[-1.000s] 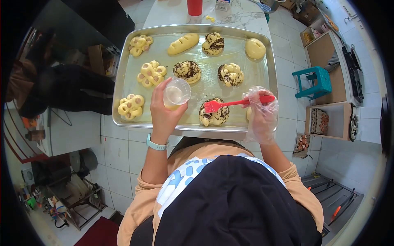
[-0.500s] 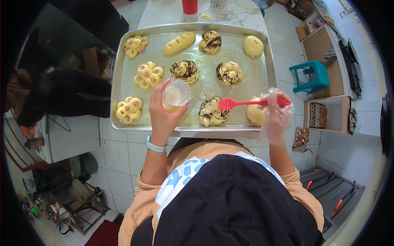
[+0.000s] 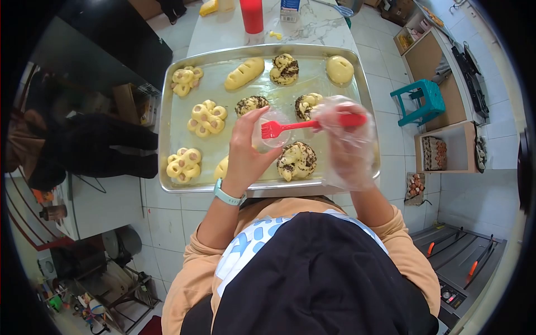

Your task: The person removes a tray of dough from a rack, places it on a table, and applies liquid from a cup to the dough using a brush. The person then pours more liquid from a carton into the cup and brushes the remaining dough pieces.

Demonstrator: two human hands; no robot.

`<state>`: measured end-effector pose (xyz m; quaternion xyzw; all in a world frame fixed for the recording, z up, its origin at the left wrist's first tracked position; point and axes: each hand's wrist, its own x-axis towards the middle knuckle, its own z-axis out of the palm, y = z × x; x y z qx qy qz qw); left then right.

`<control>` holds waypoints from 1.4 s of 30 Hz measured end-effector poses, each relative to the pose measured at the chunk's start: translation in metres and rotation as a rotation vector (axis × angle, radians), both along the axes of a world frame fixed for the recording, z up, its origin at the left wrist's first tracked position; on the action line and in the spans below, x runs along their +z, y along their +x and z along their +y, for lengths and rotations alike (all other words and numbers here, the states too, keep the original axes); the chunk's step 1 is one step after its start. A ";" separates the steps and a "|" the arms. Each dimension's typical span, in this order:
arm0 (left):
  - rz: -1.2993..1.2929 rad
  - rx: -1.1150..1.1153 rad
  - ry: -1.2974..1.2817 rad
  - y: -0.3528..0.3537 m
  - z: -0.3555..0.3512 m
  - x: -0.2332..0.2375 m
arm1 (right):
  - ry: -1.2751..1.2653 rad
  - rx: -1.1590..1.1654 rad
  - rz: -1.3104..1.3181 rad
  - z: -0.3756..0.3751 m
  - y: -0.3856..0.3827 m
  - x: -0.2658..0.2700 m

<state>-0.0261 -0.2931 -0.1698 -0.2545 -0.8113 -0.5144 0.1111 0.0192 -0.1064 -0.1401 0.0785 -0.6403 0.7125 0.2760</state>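
My left hand (image 3: 248, 142), bare with a pale watch on the wrist, holds a clear plastic cup (image 3: 271, 146) above the tray. Inside a loose clear plastic glove, my right hand (image 3: 349, 134) grips a red pastry brush (image 3: 304, 125). The brush's bristles are over the mouth of the cup. Below lies a large metal baking tray (image 3: 259, 50) with several shaped doughs. A chocolate-sprinkled dough knot (image 3: 297, 161) is just under the cup, between my hands. Another sprinkled knot (image 3: 307, 103) is partly hidden by my right hand. A slashed dough loaf (image 3: 244, 73) and a round bun (image 3: 340, 70) sit at the far side.
A red cup (image 3: 252, 17) and a small box (image 3: 290, 10) stand on the marble table (image 3: 324, 30) behind the tray. A teal stool (image 3: 421, 103) is on the floor at right. Another person in dark clothes (image 3: 111, 134) is at left.
The brush has moved left, from the sprinkled knot at the front to the cup. My left hand has brought the cup to the right. The view has shifted slightly.
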 end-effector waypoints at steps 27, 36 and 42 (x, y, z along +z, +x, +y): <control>-0.125 0.244 0.155 -0.067 -0.102 -0.015 | 0.034 -0.170 -0.193 -0.014 -0.057 -0.028; -0.039 0.045 -0.037 -0.059 -0.061 0.002 | 0.005 -0.056 -0.038 -0.048 -0.060 0.024; 0.111 0.036 -0.131 -0.066 -0.047 0.005 | -0.042 -0.096 -0.319 -0.051 -0.073 -0.006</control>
